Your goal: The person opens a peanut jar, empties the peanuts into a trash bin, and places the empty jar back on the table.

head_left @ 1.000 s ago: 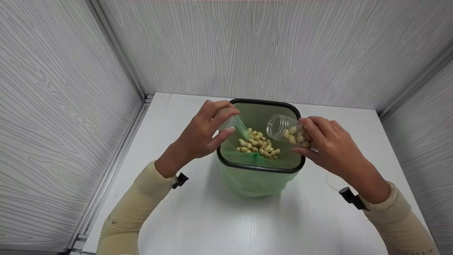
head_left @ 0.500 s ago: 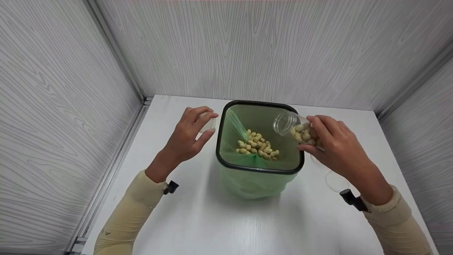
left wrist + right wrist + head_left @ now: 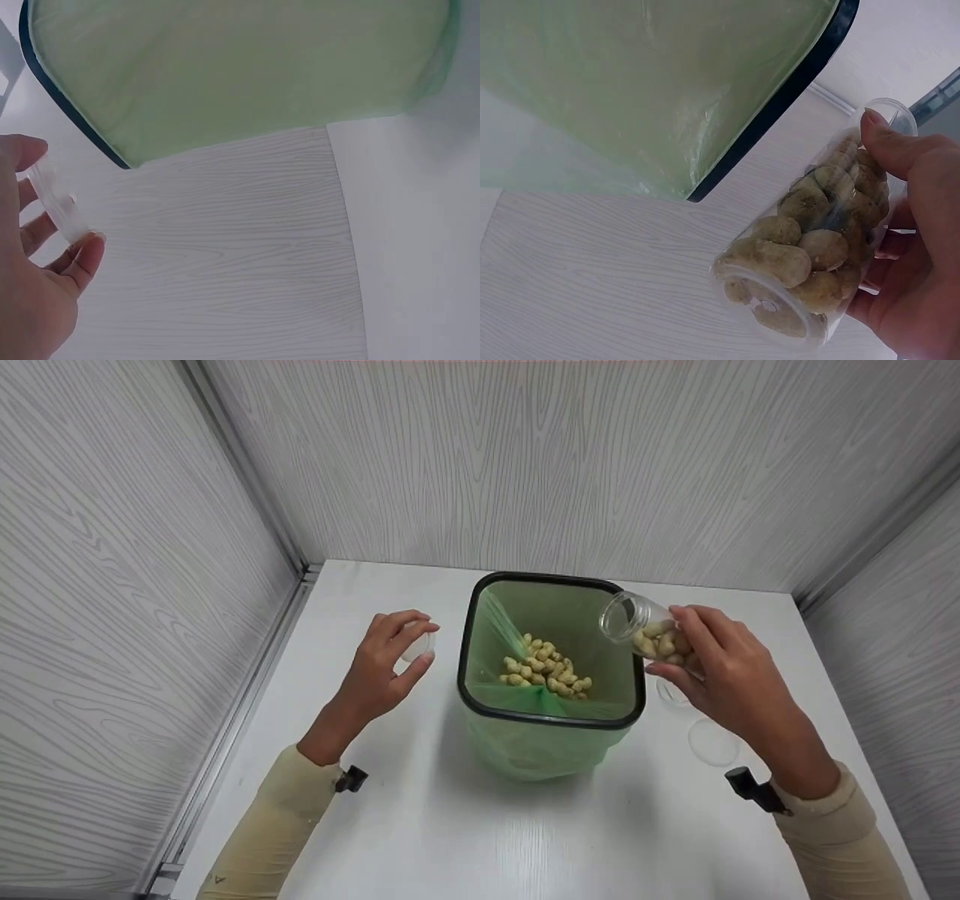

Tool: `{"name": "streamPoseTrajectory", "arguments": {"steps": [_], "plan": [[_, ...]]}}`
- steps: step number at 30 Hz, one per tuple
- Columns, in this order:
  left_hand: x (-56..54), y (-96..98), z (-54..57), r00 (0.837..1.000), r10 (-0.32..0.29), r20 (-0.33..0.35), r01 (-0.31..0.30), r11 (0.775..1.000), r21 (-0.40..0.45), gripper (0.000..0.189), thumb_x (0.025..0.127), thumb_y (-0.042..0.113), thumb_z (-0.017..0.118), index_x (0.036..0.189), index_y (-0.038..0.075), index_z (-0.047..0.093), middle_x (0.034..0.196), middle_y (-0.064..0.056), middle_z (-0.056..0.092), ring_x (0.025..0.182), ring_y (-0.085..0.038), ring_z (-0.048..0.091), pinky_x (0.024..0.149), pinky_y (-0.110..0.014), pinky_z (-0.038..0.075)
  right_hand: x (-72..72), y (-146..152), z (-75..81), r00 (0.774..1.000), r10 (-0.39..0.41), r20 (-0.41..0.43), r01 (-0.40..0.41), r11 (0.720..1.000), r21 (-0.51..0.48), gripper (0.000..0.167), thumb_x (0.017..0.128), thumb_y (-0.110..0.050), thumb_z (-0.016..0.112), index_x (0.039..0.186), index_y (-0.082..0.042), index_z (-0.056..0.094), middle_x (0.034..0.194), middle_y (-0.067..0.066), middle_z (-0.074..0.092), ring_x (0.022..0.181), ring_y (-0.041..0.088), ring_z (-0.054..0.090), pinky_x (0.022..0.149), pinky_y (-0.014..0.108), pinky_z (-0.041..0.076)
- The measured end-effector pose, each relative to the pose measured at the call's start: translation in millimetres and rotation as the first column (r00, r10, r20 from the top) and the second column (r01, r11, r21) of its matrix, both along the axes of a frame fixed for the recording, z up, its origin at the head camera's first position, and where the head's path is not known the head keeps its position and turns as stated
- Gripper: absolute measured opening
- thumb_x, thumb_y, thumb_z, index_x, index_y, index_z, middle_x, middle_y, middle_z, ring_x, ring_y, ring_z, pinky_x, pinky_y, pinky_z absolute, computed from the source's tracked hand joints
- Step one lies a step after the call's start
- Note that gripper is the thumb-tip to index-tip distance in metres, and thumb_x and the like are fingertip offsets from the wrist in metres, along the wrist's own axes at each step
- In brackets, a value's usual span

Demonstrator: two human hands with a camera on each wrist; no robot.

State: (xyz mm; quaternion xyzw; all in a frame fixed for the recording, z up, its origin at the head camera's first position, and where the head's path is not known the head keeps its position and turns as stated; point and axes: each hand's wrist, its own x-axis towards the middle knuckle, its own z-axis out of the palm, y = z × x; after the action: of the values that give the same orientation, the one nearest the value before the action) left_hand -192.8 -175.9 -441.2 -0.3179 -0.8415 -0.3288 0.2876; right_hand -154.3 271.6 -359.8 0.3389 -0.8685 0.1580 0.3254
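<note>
Between the thumb and fingers of my left hand [image 3: 379, 667] is a clear round lid [image 3: 418, 646], pinched by its edge; the left wrist view shows the lid [image 3: 58, 204] side-on. My right hand [image 3: 731, 682] grips a clear plastic jar [image 3: 626, 619] partly filled with peanuts [image 3: 664, 643]. The jar is tilted, its uncapped mouth pointing left over the right rim of a bin [image 3: 551, 721]. A green bag lines the bin, and a heap of peanuts [image 3: 551, 667] lies inside it. In the right wrist view, peanuts [image 3: 802, 247] crowd toward the jar's base.
To the right of the bin, two clear round pieces lie on the white table [image 3: 525, 840]: a disc [image 3: 712, 742] and another clear rim [image 3: 673, 692], partly behind my right hand. Grey wood-grain panels [image 3: 487, 465] enclose the table at the back and sides.
My left hand has moved left and toward me, away from above the bin, carrying the lid. My right hand has shifted slightly right with the jar. The peanut heap looks unchanged.
</note>
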Motion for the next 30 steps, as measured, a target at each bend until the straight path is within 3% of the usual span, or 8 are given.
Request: {"name": "streamPoseTrajectory", "arguments": {"steps": [11,19,23,30], "plan": [[0.5,-7.3,-32.7,0.998,0.035,0.045,-0.033,0.999,-0.039,0.032,0.088,0.011,0.081,0.120,0.010,0.075,0.127,-0.013,0.068,0.108,-0.030,0.060,0.089,-0.044,0.054,-0.5,15,-6.6,0.999,-0.035,0.010,0.036,0.997,-0.062,0.071,0.096,-0.061,0.059,0.129,0.003,0.065,0.113,0.025,0.068,0.086,0.041,0.069,0.067,0.056,0.059],[0.7,-16.2,-64.2,0.981,0.092,0.170,-0.077,0.993,-0.090,0.032,0.085,0.009,0.084,0.116,0.009,0.076,0.124,-0.013,0.069,0.107,-0.032,0.061,0.088,-0.045,0.055,1.1,26,-16.9,0.997,-0.062,0.036,0.065,0.994,-0.090,0.073,0.096,-0.062,0.058,0.128,0.003,0.064,0.113,0.024,0.067,0.084,0.038,0.069,0.063,0.056,0.059],[-0.2,-19.1,-76.9,0.950,0.136,0.282,-0.101,0.986,-0.134,0.032,0.087,0.008,0.081,0.118,0.009,0.076,0.126,-0.014,0.067,0.110,-0.034,0.060,0.092,-0.048,0.054,1.3,29,-20.4,0.997,-0.067,0.037,0.070,0.992,-0.105,0.074,0.095,-0.062,0.059,0.128,0.004,0.065,0.113,0.024,0.068,0.086,0.038,0.070,0.065,0.057,0.059],[-0.5,-22.3,-96.4,0.858,0.224,0.462,-0.113,0.960,-0.255,0.035,0.087,0.007,0.080,0.121,0.011,0.075,0.129,-0.020,0.058,0.114,-0.039,0.059,0.094,-0.051,0.055,1.4,31,-21.5,0.996,-0.081,0.048,0.086,0.988,-0.129,0.076,0.094,-0.064,0.059,0.128,0.003,0.066,0.112,0.023,0.068,0.090,0.039,0.070,0.070,0.058,0.058]]}}
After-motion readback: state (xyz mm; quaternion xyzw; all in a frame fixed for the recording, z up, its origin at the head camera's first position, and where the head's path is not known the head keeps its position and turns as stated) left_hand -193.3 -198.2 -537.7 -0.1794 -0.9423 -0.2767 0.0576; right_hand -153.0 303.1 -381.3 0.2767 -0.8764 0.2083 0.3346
